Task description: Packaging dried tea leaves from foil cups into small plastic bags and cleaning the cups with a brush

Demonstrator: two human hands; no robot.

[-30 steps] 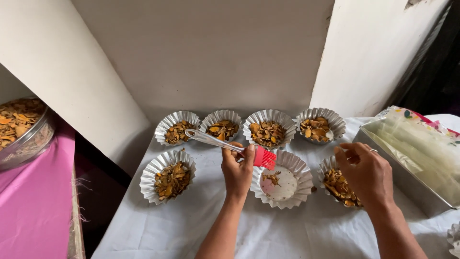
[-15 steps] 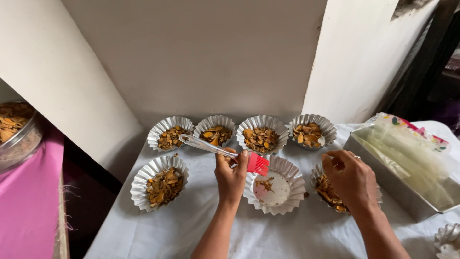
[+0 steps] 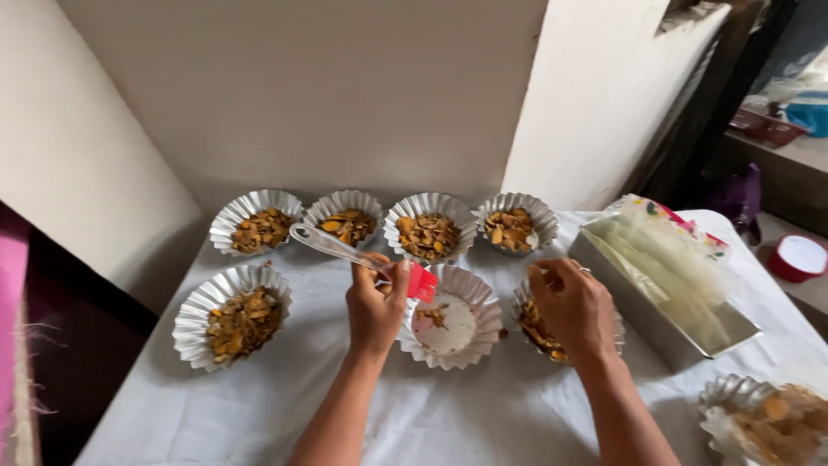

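My left hand [image 3: 375,302] grips a pastry brush [image 3: 345,253] with a clear handle and red bristles; the bristles rest at the left rim of a fluted foil cup [image 3: 457,324] that is nearly empty, with a few brown crumbs inside. My right hand [image 3: 573,304] hovers with fingers curled over another foil cup [image 3: 528,319] filled with brown and orange pieces, partly hiding it. Whether it pinches anything is hidden.
Four filled foil cups [image 3: 427,226] line the back by the wall, one more [image 3: 231,315] sits front left. A metal loaf tin [image 3: 664,298] with plastic bags lies at right. Another foil cup [image 3: 768,418] sits at the bottom right corner. White cloth [image 3: 483,414] covers the table.
The view has shifted slightly left and nearer. Both hands stay over the same cups; the brush remains at the near-empty cup's rim.
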